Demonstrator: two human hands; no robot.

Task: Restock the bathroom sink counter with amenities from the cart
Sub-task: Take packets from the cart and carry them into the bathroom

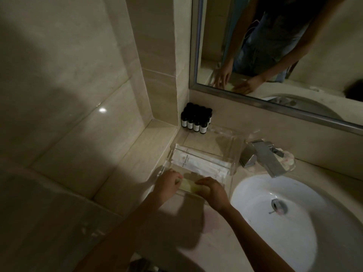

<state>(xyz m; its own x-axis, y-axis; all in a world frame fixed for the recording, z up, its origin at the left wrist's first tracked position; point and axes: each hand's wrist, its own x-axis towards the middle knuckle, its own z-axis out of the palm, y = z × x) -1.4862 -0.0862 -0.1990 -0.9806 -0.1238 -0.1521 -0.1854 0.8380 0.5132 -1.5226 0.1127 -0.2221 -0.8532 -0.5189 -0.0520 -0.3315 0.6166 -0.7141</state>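
Gripping pale packet [189, 186] by both ends with left hand [168, 184] and right hand [213, 192], fingers [204, 182] curled round it, likely to lay it flat in clear tray's [230, 178] near end.

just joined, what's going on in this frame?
A person is restocking the sink counter. The left hand and right hand each hold one end of a pale green packet at the near end of a clear tray, left of the sink. Long white packets already lie in the tray. A cluster of small dark bottles stands in the back corner.
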